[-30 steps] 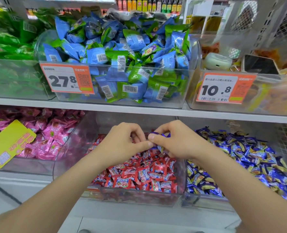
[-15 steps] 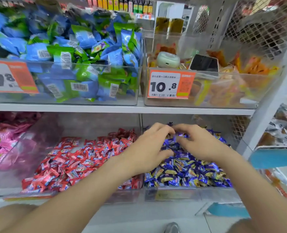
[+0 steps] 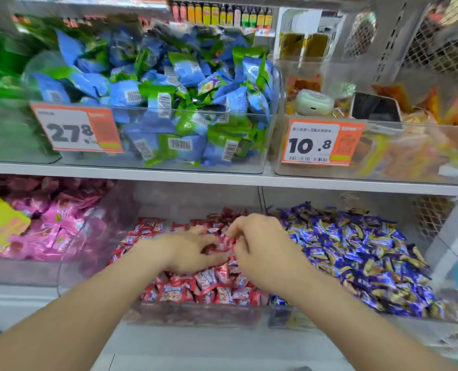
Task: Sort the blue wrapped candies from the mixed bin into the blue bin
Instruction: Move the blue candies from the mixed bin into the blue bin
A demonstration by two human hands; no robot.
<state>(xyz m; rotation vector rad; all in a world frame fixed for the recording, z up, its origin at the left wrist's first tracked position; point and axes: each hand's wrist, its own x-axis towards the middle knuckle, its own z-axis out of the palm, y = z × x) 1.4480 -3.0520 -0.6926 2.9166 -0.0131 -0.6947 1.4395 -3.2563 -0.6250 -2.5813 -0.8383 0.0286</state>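
Whole frame smeared by motion blur. Fingertips of left hand (image 3: 193, 247) and right hand (image 3: 260, 242) are curled down into the red candies (image 3: 203, 285), so whether anything is pinched can't be told. Candy print is unreadable. Small text on the 27.8 price tag (image 3: 78, 131) is blurred out; the yellow tag (image 3: 0, 226) is cut by the left edge. Blue bin (image 3: 289, 317) front wall is partly hidden behind the right forearm; far-right shelf contents are cropped and indistinct.
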